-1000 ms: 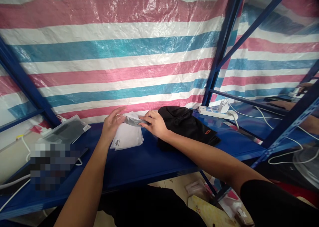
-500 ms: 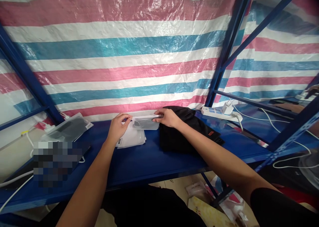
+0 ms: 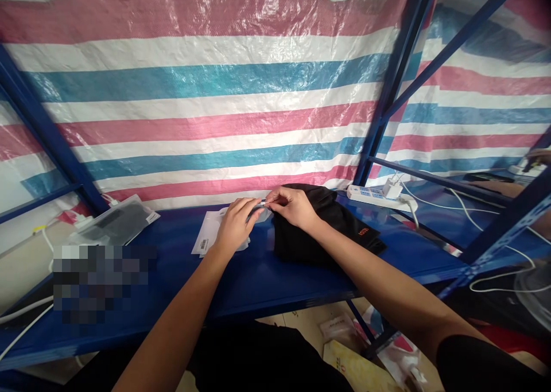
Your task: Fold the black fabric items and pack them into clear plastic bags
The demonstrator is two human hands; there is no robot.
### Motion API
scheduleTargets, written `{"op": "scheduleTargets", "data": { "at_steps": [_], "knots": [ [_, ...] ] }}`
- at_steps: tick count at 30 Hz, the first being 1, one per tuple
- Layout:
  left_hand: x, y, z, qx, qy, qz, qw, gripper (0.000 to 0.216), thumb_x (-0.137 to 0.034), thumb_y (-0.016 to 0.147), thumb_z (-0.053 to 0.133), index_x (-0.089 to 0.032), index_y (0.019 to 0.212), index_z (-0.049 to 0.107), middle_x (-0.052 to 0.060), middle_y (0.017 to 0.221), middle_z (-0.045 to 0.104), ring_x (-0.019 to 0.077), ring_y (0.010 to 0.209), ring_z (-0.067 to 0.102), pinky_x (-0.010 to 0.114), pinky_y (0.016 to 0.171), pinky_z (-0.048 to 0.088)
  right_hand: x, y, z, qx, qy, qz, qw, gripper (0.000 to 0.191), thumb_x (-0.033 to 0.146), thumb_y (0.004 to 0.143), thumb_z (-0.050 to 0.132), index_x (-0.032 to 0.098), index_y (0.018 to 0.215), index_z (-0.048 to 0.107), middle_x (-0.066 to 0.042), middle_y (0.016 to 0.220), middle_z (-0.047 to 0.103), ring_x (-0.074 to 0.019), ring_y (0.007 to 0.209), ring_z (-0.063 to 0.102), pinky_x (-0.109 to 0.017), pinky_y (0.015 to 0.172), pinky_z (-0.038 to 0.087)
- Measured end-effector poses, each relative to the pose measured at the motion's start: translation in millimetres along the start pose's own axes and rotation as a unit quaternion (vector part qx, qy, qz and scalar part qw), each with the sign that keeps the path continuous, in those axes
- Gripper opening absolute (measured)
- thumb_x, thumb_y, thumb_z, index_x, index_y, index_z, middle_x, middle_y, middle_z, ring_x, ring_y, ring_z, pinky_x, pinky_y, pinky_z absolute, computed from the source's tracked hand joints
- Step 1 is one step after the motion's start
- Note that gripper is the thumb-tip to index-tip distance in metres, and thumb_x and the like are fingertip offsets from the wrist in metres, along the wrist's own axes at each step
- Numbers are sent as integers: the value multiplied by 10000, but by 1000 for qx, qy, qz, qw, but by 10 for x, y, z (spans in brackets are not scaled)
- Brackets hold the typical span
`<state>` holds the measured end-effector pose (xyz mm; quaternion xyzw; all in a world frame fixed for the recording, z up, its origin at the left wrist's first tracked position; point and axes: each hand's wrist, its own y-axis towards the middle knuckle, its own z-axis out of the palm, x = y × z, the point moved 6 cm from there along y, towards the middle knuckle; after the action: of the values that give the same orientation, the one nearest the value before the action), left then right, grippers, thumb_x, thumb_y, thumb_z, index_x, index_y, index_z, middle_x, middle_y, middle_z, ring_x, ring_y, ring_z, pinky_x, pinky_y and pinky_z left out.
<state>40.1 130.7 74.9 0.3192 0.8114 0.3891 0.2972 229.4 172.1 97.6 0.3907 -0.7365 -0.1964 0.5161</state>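
Observation:
A small translucent plastic bag (image 3: 263, 216) is held by its top edge just above the blue shelf (image 3: 253, 283). My left hand (image 3: 236, 222) is closed on the bag's edge, fingers pinched. Close beside it, my right hand (image 3: 296, 206) pinches the same edge, and the two sets of fingertips almost meet. Most of the bag is hidden behind my left hand. Flat white packets (image 3: 209, 231) with a printed label lie under and left of that hand. Below my right hand is a folded black cloth item (image 3: 301, 243) with orange lettering.
A white power strip (image 3: 381, 197) with plugs and cables lies at the back right. On the left are a clear plastic pouch (image 3: 124, 220) and a blurred-out item (image 3: 101, 283). Blue posts (image 3: 379, 122) frame the shelf. At far right another person's hand (image 3: 538, 159) shows.
My left hand has moved right along the bag's top edge to my right hand, covering much of the bag. My right hand has stayed near its place, and more of the white packets shows at left.

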Motion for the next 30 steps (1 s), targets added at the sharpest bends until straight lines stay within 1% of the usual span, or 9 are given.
{"op": "scheduleTargets", "data": {
  "at_steps": [4,8,13,15,18,22,26,28,30],
  "knots": [
    [6,8,-37,-13,1,6,1000,278,-373,1129,561,-289,1247,798,73,1190,799,281,1107,727,450,1032,520,164,-36,80,29,-55,-38,997,149,309,1011,721,231,1089,821,-59,1068,845,-246,947,816,-375,879,651],
    [51,22,-142,-6,27,12,1000,268,-349,1126,559,-284,1203,807,68,1160,809,284,1097,727,451,1025,496,166,-18,33,17,-93,-44,995,141,300,1018,699,230,1066,811,-61,1053,839,-246,933,800,-367,856,631],
    [472,-77,-509,-22,128,-27,991,251,-367,1093,593,-250,1141,810,107,1121,805,334,1097,702,476,1011,472,-152,43,-274,-99,-96,30,990,101,305,966,729,215,1005,755,-62,969,814,-239,855,781,-394,841,637],
    [638,-136,-625,-25,136,-44,989,239,-386,1076,615,-254,1103,812,106,1098,800,331,1069,706,460,988,486,-263,56,-326,-100,-96,55,989,116,296,939,741,212,1018,749,-59,953,809,-235,830,775,-406,838,642],
    [744,-188,-665,-21,106,-74,991,241,-421,1065,632,-263,1095,811,94,1107,784,297,998,722,405,908,524,-252,63,-310,-74,-116,36,990,131,255,950,702,205,1046,775,-79,993,802,-242,862,762,-422,851,639],
    [632,-168,-571,-11,18,-83,996,275,-452,1081,617,-278,1183,804,80,1159,768,254,1000,735,330,820,553,-80,43,-143,27,-105,-25,994,193,306,1023,674,219,1082,836,-97,1075,781,-251,959,739,-424,904,622],
    [425,-115,-493,6,-29,-57,998,269,-424,1093,615,-288,1227,805,73,1158,774,247,1019,734,328,844,560,-50,5,22,101,-108,-40,988,243,411,1050,704,238,1114,862,-93,1127,748,-255,1094,732,-426,1042,589],
    [318,-96,-467,7,-38,-44,998,270,-412,1101,608,-292,1234,809,73,1162,779,248,1027,741,349,896,567,-109,-9,89,115,-140,-31,983,326,438,977,807,237,1232,845,-110,1219,714,-284,1188,716,-454,1111,568],
    [207,-84,-433,7,-45,-30,999,272,-409,1107,602,-294,1231,814,72,1155,786,250,1039,751,366,935,577,-185,-24,152,126,-169,-12,977,579,432,833,948,233,1356,799,-123,1284,687,-321,1232,703,-489,1151,552]
  ]
}}
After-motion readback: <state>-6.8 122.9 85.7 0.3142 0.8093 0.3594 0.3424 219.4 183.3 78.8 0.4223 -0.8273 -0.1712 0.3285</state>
